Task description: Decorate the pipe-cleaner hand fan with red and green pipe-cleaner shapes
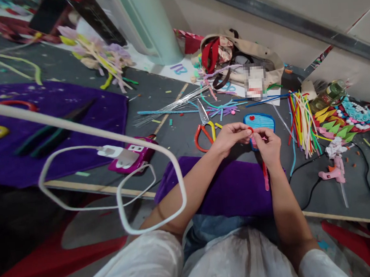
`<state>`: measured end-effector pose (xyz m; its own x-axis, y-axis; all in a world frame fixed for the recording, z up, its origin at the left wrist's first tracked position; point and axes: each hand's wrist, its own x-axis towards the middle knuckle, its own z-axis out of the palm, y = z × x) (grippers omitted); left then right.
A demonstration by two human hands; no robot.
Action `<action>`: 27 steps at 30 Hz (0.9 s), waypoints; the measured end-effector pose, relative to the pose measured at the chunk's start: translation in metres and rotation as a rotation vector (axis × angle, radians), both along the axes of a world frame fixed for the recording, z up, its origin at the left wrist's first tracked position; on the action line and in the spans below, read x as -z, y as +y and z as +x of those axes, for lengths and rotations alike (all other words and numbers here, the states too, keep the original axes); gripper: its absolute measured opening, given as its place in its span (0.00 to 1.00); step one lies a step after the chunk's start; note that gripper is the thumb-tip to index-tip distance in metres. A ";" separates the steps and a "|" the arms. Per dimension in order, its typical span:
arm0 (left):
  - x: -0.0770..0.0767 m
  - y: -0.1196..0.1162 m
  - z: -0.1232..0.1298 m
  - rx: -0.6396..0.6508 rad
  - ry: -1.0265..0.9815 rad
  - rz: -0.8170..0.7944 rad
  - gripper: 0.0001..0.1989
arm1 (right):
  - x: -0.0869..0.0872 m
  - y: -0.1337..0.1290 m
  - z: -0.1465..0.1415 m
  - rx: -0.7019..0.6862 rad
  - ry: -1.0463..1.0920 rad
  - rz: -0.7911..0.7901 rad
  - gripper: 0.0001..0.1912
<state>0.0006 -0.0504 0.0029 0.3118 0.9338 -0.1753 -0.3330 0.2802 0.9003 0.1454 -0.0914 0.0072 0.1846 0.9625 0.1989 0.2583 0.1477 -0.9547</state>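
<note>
One red piece (250,130) was pinched between two hands, left (229,138) and right (268,144), above the desk's (185,144) front edge; one paper (partly legible, "1B") (178,69) was seen.

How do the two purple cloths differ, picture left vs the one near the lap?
- Extent: left cloth is spread wide; near cloth covers a smaller area.
- On top: left cloth carries dark-bladed scissors; near cloth has the left forearm across it.
Shared: purple colour.
</note>
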 end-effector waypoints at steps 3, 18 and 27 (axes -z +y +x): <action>-0.001 0.001 -0.002 0.025 -0.023 -0.027 0.20 | -0.002 0.000 0.000 -0.009 0.034 -0.009 0.10; -0.003 -0.002 0.002 -0.110 0.142 0.107 0.12 | 0.004 -0.001 0.004 -0.020 -0.160 0.028 0.10; -0.005 -0.003 -0.001 -0.108 0.305 0.274 0.11 | 0.003 -0.001 0.008 0.010 -0.532 0.285 0.09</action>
